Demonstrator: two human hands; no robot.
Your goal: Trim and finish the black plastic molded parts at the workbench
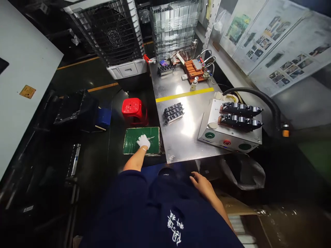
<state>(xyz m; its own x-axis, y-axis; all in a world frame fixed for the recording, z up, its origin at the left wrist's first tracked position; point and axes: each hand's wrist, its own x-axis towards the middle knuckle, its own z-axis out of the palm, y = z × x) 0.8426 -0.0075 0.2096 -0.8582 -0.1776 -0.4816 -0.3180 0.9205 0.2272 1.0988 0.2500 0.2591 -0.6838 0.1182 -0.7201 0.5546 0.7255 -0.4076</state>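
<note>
- Left hand (143, 141), in a white glove, rests on the green rectangular cutting mat (132, 137) left of the steel table; its fingers are curled around a thin silvery tool (150, 138) whose tip points right (tool type too small to tell).
- Right hand (203, 184), bare, lies loosely spread and flat on the dark blue garment (160, 210) near the table's near edge, holding nothing.
- Stainless-steel table (181, 137) carries a cluster of small dark metal parts (173, 112) at mid-table.
- Grey control box (227, 136) with green and red buttons stands at the right, bearing two black fixtures (239, 115).
- Red plastic stool (133, 107) stands just beyond the mat.
</note>
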